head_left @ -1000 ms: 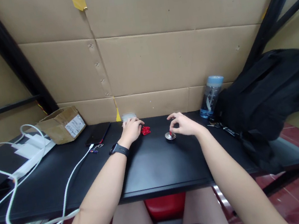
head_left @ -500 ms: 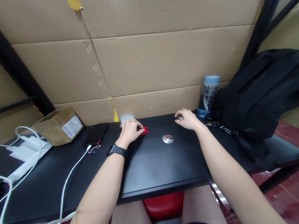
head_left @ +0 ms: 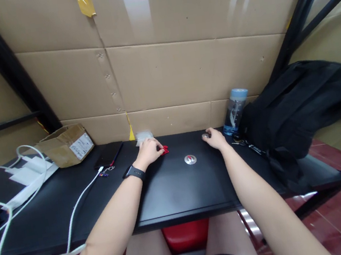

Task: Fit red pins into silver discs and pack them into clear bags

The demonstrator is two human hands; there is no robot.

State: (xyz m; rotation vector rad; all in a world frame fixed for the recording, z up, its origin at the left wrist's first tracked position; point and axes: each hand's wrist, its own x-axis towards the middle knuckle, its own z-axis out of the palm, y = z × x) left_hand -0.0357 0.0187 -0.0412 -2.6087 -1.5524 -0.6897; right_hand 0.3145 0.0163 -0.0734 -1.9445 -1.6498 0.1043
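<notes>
My left hand (head_left: 151,151), with a black watch on its wrist, rests at the back middle of the black table. Its thumb and fingers close on a small red object (head_left: 165,150), whose kind I cannot make out. Farther right, my right hand (head_left: 217,139) has its fingers curled round a small, round, silvery piece (head_left: 205,136) at table level, partly covered by the fingers. Between the hands and nearer to me, a flat silver disc (head_left: 190,159) with a red mark at its centre lies on the table. A clear plastic packet (head_left: 144,137) lies just behind my left hand.
To the left are a cardboard box (head_left: 69,145), a dark phone-like slab (head_left: 107,154), white adapters (head_left: 33,170) and looping white cables (head_left: 73,209). A water bottle (head_left: 235,110), keys (head_left: 239,141) and a black backpack (head_left: 302,102) stand right. Cardboard (head_left: 162,73) walls the back.
The view has shifted slightly. My right hand's fingers have drawn in round the silvery piece, with the hand a little nearer to me. My left hand stays at the red object.
</notes>
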